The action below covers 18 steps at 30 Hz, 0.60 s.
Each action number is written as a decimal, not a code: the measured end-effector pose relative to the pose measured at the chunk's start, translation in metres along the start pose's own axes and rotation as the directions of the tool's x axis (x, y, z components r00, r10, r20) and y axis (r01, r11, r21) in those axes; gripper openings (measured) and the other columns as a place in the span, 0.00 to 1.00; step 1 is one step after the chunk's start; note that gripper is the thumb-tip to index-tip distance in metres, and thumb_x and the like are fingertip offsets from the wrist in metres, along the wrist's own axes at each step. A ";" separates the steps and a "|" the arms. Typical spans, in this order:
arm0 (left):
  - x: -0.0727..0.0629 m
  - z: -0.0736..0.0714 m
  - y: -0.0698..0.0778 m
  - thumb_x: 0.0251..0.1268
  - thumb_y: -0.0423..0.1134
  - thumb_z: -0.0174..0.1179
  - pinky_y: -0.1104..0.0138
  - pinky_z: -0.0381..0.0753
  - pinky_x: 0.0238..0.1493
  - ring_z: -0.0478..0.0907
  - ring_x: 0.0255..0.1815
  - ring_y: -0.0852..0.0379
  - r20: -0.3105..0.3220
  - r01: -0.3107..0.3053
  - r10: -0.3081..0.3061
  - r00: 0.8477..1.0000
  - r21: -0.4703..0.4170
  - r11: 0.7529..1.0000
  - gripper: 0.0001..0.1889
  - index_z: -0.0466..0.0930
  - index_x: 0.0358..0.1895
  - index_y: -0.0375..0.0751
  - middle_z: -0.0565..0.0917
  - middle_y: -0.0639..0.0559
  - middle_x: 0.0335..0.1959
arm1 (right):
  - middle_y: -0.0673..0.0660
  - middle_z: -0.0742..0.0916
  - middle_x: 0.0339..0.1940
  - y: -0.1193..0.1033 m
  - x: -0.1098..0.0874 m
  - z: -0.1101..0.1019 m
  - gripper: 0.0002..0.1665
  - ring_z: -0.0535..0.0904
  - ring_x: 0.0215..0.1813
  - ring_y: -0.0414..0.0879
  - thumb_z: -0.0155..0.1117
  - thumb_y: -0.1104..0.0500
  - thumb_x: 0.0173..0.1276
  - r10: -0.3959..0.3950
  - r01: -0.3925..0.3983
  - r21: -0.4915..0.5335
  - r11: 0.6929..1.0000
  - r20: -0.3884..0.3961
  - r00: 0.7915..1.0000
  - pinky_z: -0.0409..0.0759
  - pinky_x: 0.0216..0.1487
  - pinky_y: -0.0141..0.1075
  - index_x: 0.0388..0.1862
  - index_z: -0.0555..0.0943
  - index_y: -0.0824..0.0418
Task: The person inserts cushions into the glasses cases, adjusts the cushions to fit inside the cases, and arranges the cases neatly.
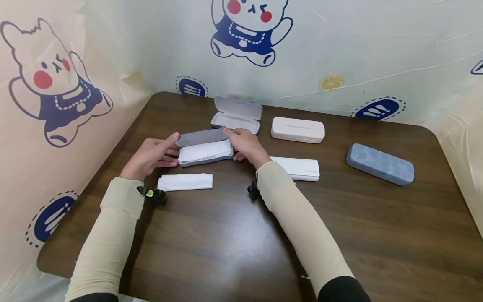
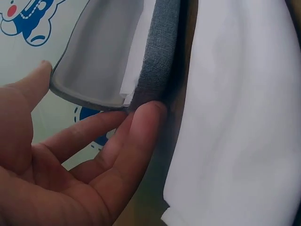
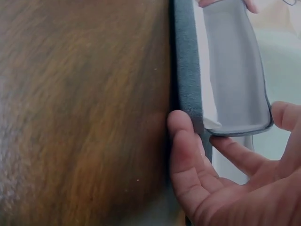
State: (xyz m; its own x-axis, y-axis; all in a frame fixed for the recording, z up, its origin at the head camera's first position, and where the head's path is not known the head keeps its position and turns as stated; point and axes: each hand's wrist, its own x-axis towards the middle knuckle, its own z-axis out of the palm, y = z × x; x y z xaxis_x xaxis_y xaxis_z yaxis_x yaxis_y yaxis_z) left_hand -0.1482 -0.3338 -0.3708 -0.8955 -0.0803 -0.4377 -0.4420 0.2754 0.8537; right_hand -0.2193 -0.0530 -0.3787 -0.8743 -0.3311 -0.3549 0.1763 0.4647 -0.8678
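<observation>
A dark grey eyeglass case [image 1: 203,137] lies open on the table, its grey-lined lid raised and a folded white cloth [image 1: 205,151] inside. At its left end, my left hand [image 1: 151,155] holds it, thumb at the lid's edge and fingers against the base. The right hand [image 1: 245,144] grips the other end the same way, as the right wrist view shows fingers on the base [image 3: 188,61] and thumb by the lid [image 3: 237,61]. Just in front of the case, a second folded white cloth [image 1: 185,182] lies flat; it looms large in the left wrist view.
Behind stands another open case [image 1: 235,121] with a pale lining. To the right are a cream case [image 1: 297,130], a white case [image 1: 305,169] partly behind my right forearm, and a blue case [image 1: 380,164]. Printed sheeting [image 1: 158,46] hangs around the brown table [image 1: 211,243].
</observation>
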 end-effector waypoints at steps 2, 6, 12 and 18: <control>0.000 0.000 0.001 0.64 0.67 0.59 0.62 0.84 0.46 0.83 0.41 0.53 0.004 -0.007 0.007 1.000 0.000 1.000 0.48 0.67 0.69 0.24 0.74 0.29 0.60 | 0.62 0.80 0.41 -0.001 -0.001 -0.001 0.36 0.84 0.30 0.58 0.53 0.31 0.72 -0.010 0.010 0.017 1.000 0.004 1.000 0.85 0.38 0.47 0.64 0.77 0.56; 0.001 -0.003 -0.002 0.63 0.65 0.62 0.62 0.83 0.48 0.83 0.42 0.54 0.024 0.001 -0.001 1.000 -0.016 1.000 0.48 0.66 0.71 0.25 0.72 0.29 0.63 | 0.63 0.79 0.37 -0.001 -0.002 0.001 0.31 0.83 0.29 0.58 0.55 0.35 0.71 -0.010 0.010 0.052 0.999 0.001 1.000 0.85 0.38 0.48 0.60 0.79 0.55; 0.000 -0.007 -0.006 0.61 0.61 0.67 0.64 0.81 0.51 0.84 0.45 0.55 0.053 0.026 -0.023 0.998 -0.051 0.998 0.46 0.65 0.73 0.31 0.70 0.32 0.66 | 0.62 0.80 0.43 0.000 -0.005 0.003 0.25 0.82 0.30 0.59 0.56 0.40 0.66 -0.009 0.012 0.086 0.996 -0.028 1.000 0.85 0.40 0.50 0.53 0.80 0.54; -0.003 -0.007 -0.011 0.60 0.50 0.73 0.59 0.77 0.57 0.83 0.50 0.54 0.082 0.016 -0.012 0.997 -0.041 0.999 0.42 0.67 0.73 0.33 0.70 0.34 0.68 | 0.58 0.83 0.42 0.004 -0.009 0.002 0.19 0.82 0.29 0.54 0.62 0.46 0.66 -0.018 0.020 0.033 0.999 -0.043 0.999 0.84 0.38 0.46 0.51 0.79 0.53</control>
State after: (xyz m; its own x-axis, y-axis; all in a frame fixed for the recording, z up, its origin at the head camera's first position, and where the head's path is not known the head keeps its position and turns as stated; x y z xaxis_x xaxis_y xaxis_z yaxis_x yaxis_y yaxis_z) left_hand -0.1413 -0.3428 -0.3766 -0.8828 -0.0048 -0.4698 -0.4577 0.2346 0.8576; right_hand -0.2100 -0.0505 -0.3798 -0.8959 -0.3041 -0.3240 0.1741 0.4306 -0.8856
